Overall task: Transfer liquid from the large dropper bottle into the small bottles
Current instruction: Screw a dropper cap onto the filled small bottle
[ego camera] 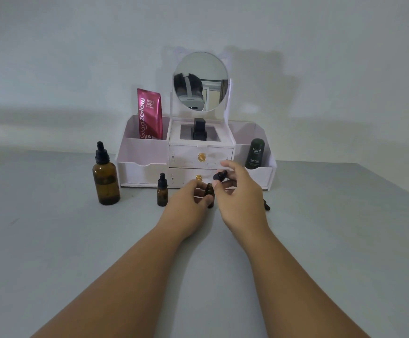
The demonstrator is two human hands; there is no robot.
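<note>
- The left hand (189,201) grips a small amber bottle (209,191) standing uncapped on the grey table (52,240).
- The right hand (237,198) pinches a black dropper cap (220,176) just above that bottle's mouth, tilted and not seated.
- A second small bottle (162,191), capped, stands just left of the hands. The large dropper bottle (106,176) stands further left, also capped.
- Behind them a white organiser (145,164) holds a pink pouch (149,113), a black bottle (199,129) and a dark green bottle (255,153) — with a round mirror (201,81) on top.

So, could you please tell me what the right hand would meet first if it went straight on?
The right hand, pinching a dropper cap, would likely meet the white organizer's drawer front first; depth is unclear.
</note>
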